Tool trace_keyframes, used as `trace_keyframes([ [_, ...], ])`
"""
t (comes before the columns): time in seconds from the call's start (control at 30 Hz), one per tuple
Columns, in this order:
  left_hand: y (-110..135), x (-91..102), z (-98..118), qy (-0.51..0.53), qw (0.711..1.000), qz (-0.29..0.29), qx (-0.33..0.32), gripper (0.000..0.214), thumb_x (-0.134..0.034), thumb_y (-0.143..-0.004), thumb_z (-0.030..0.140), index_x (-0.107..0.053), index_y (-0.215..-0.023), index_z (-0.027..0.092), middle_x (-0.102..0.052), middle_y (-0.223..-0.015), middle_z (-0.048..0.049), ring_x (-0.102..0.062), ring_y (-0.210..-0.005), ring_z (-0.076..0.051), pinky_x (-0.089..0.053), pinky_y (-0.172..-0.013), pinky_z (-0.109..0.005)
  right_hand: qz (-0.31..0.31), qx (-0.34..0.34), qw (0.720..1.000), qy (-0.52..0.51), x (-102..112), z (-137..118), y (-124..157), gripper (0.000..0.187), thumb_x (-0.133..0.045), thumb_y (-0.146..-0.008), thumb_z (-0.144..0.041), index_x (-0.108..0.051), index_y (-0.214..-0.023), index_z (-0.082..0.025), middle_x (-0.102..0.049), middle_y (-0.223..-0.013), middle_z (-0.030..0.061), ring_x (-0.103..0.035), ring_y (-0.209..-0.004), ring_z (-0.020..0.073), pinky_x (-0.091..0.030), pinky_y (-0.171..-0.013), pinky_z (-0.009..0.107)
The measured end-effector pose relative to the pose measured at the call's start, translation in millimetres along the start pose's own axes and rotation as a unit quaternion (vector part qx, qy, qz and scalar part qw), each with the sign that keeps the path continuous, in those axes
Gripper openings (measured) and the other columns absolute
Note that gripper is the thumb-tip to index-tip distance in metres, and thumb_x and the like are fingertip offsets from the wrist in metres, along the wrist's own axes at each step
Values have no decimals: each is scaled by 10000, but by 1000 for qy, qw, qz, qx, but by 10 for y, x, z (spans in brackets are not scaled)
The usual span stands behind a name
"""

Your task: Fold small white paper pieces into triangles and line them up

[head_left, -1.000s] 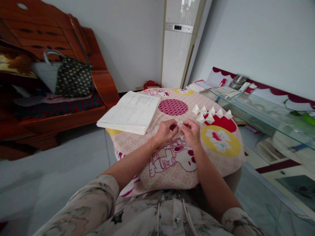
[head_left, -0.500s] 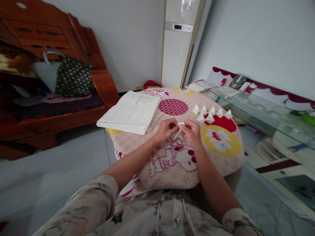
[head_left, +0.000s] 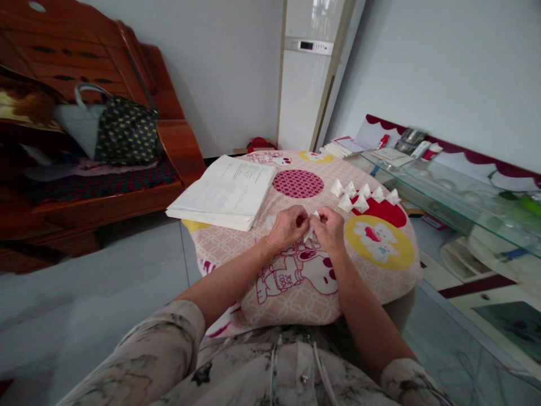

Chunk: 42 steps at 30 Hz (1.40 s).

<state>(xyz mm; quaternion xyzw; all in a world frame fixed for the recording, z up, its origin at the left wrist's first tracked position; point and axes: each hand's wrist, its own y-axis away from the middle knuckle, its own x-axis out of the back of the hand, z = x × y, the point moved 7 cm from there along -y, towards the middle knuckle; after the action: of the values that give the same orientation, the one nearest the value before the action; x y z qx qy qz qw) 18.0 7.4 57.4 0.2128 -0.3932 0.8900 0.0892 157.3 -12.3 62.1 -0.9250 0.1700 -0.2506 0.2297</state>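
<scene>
My left hand and my right hand meet over a pink cartoon-print cushion on my lap. Both pinch one small white folded paper piece between their fingertips; most of it is hidden by the fingers. Several finished white folded paper pieces lie in a cluster on the cushion, beyond my right hand. A thick stack of printed paper sheets rests on the cushion's far left, beyond my left hand.
A glass-topped table with papers and small items runs along the right. A wooden bench holding a dark dotted bag stands at the left. A tall white floor unit stands against the back wall.
The paper piece stuck out as a longer strip half a second ago; now it is pinched shorter between both hands. The hands have closed in slightly.
</scene>
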Motion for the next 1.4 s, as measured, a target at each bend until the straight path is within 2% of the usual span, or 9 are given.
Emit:
trace_keyframes([
  [0.17,3,-2,-16,-12,1000,0,-6,85,-589,-815,171,-550,-740,184,-593,-679,2,-522,-622,-117,-407,-594,-237,14,19,998,49,0,-68,-1,221,-553,-726,-247,-391,-576,-251,-412,-516,-51,-353,-534,130,-314,-561,290],
  [0.33,7,-1,-1,-4,1000,-11,-9,81,-596,-800,134,-558,-745,179,-595,-689,6,-529,-626,-116,-421,-621,-242,16,11,998,61,-5,-46,-17,162,-565,-711,-211,-455,-597,-243,-469,-542,-41,-401,-545,138,-322,-580,293],
  [0.53,7,20,7,7,1000,-5,-11,83,-578,-825,153,-563,-748,177,-593,-689,5,-527,-630,-113,-420,-624,-239,17,19,996,83,-17,-51,-18,204,-568,-793,-263,-468,-616,-238,-509,-564,-22,-445,-561,150,-331,-605,303],
  [0.7,19,14,-22,15,1000,-5,-15,80,-589,-825,182,-572,-747,174,-606,-698,1,-533,-634,-113,-427,-626,-239,9,8,996,84,-29,-32,-26,162,-600,-740,-216,-499,-615,-236,-524,-561,-26,-444,-567,148,-338,-591,289],
  [0.8,3,32,-65,46,999,-3,4,164,-595,-879,267,-591,-748,169,-613,-695,-6,-545,-636,-115,-442,-625,-239,-4,-16,998,53,-33,22,-34,131,-615,-711,-219,-525,-616,-230,-530,-563,-27,-450,-564,146,-340,-574,281],
  [0.9,-36,75,-171,99,993,17,53,281,-549,-956,382,-635,-808,159,-636,-734,-19,-565,-641,-116,-454,-604,-235,-41,-44,998,-16,-79,93,-30,105,-638,-696,-262,-558,-641,-222,-544,-578,-29,-468,-563,142,-344,-544,267],
  [1.0,-75,26,-253,148,986,-19,78,386,-557,-958,498,-640,-800,156,-623,-712,-15,-550,-622,-114,-439,-571,-227,-78,-56,993,-68,-127,132,-20,96,-635,-673,-278,-566,-650,-215,-533,-575,-38,-462,-555,132,-343,-523,253],
  [1.17,-81,-74,-281,210,972,-78,75,496,-590,-908,628,-592,-749,158,-527,-621,22,-454,-561,-94,-358,-525,-216,-114,-46,989,-85,-159,135,-19,104,-624,-637,-270,-538,-628,-212,-498,-570,-52,-431,-560,117,-328,-518,245],
  [1.4,-63,-95,-260,192,975,-87,64,521,-570,-909,658,-571,-746,162,-535,-643,10,-460,-581,-102,-350,-520,-220,-152,-58,978,-128,-187,147,6,172,-698,-608,-257,-532,-611,-212,-524,-564,-56,-440,-539,107,-336,-492,236],
])
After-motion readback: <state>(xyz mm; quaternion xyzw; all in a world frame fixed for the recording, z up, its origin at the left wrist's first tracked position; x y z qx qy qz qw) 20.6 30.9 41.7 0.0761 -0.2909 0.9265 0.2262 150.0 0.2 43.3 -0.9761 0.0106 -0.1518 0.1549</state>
